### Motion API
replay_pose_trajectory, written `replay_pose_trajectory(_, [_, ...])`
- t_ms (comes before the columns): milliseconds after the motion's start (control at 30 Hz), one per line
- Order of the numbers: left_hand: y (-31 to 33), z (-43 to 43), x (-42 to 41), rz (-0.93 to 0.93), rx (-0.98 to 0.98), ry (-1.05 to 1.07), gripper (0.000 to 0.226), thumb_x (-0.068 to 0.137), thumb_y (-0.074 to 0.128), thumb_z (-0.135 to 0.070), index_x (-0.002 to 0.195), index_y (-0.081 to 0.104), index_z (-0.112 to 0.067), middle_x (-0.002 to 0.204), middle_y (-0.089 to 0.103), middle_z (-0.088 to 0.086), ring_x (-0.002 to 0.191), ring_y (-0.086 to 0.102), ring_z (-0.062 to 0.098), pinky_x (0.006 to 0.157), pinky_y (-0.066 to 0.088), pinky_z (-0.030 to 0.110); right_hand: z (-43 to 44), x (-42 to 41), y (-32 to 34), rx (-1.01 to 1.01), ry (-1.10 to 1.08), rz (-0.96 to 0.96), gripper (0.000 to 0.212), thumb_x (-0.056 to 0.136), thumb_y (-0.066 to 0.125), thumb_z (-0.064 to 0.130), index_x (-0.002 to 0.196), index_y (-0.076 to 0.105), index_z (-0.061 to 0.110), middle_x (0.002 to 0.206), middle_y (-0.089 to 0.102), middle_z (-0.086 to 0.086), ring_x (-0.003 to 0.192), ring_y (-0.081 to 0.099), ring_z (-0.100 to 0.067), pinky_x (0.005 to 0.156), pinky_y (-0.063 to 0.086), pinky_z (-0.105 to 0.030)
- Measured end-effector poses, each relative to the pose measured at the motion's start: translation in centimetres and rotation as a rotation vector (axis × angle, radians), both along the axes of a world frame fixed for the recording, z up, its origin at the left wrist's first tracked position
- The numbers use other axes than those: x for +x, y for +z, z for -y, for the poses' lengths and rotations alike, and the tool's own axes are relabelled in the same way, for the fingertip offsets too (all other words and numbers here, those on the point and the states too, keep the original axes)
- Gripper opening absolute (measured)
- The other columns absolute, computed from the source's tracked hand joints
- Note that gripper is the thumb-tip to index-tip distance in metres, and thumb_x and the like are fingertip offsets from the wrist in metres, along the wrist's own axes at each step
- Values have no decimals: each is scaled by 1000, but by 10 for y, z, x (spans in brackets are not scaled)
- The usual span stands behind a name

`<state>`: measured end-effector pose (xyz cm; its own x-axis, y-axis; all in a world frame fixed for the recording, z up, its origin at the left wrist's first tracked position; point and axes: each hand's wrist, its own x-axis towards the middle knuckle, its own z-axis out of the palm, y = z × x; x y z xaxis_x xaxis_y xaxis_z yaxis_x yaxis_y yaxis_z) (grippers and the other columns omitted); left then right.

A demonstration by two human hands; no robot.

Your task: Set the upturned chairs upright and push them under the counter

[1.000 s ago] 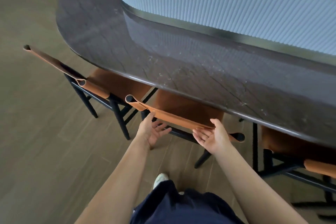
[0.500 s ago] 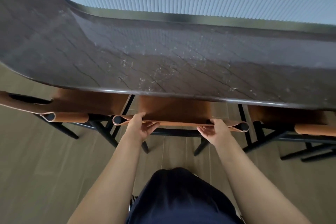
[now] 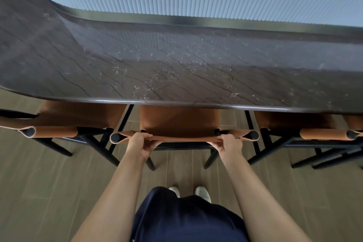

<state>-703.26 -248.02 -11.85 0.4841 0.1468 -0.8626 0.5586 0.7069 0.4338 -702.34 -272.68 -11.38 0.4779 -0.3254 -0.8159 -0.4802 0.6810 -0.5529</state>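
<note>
Squarely ahead of the person, the middle chair (image 3: 178,120) stands upright on the floor, its seat partly beneath the counter's (image 3: 176,65) near edge, between two neighbour chairs (image 3: 78,116) (image 3: 290,122). The left hand (image 3: 140,143) and right hand (image 3: 230,144) each hold its back strap (image 3: 182,138), fingers curled round it, one toward each end. The strap's long axis runs side to side, parallel to that edge, so the counter lies straight forward of both grips. Neither hand is nearer; an even push from both should slide it in without skewing.
</note>
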Motion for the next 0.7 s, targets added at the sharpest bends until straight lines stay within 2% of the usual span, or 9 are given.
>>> replay_pose_trajectory(67, [-2, 12, -4, 8, 6, 6, 18, 90, 40, 14, 99, 48, 1, 99, 55, 19, 88, 61, 37, 55, 54, 43, 13, -6, 0, -6, -10, 9, 38, 86, 43, -23, 109, 43, 7, 104, 53, -20, 91, 60, -39, 73, 55, -54])
replay_pose_trajectory(133, [-4, 23, -3, 28, 9, 12, 18, 89, 41, 15, 96, 48, -1, 98, 55, 19, 89, 61, 37, 62, 56, 46, 28, -8, -2, -6, 5, 25, 36, 86, 44, -22, 107, 44, 7, 102, 55, -18, 84, 60, -36, 67, 57, -50])
replay_pose_trajectory(200, [-5, 36, 0, 43, 11, 12, 18, 89, 40, 15, 92, 48, -1, 95, 54, 18, 87, 60, 36, 73, 56, 49, 43, -8, -1, -17, 35, 28, 37, 87, 46, -20, 117, 46, 2, 110, 56, -22, 87, 62, -36, 63, 57, -46])
replay_pose_trajectory(267, [-5, 48, 6, 50, 16, -7, 17, 89, 41, 15, 89, 48, 0, 89, 55, 17, 83, 60, 34, 73, 55, 49, 55, -4, -1, -23, 50, 34, 43, 87, 48, -20, 126, 45, -2, 120, 54, -25, 94, 63, -38, 64, 57, -44])
replay_pose_trajectory(367, [-6, 61, 14, 61, 6, -7, 17, 89, 41, 15, 91, 49, 0, 89, 57, 18, 83, 61, 35, 82, 54, 51, 69, 5, -1, -44, 39, 37, 36, 87, 48, -20, 116, 46, 0, 120, 54, -25, 93, 62, -36, 58, 56, -41])
replay_pose_trajectory(500, [-5, 68, 24, 73, 4, 18, 16, 89, 43, 15, 91, 51, 2, 90, 58, 20, 82, 64, 36, 67, 58, 47, 78, 19, -2, -36, 41, 14, 24, 87, 51, -19, 99, 49, 3, 111, 57, -24, 84, 64, -32, 54, 56, -40])
replay_pose_trajectory(600, [0, 68, 41, 60, 26, 21, 13, 90, 45, 13, 95, 51, 2, 94, 60, 23, 83, 65, 38, 49, 58, 40, 79, 36, 2, -18, 42, 35, 22, 88, 51, -17, 98, 50, 2, 106, 58, -23, 83, 65, -31, 47, 58, -38])
replay_pose_trajectory(700, [5, 60, 55, 50, 40, 32, 12, 91, 46, 11, 95, 51, 0, 96, 59, 22, 84, 65, 37, 50, 59, 40, 70, 45, 3, 16, 24, 41, 24, 90, 52, -15, 104, 49, 4, 103, 59, -20, 82, 66, -31, 51, 59, -37])
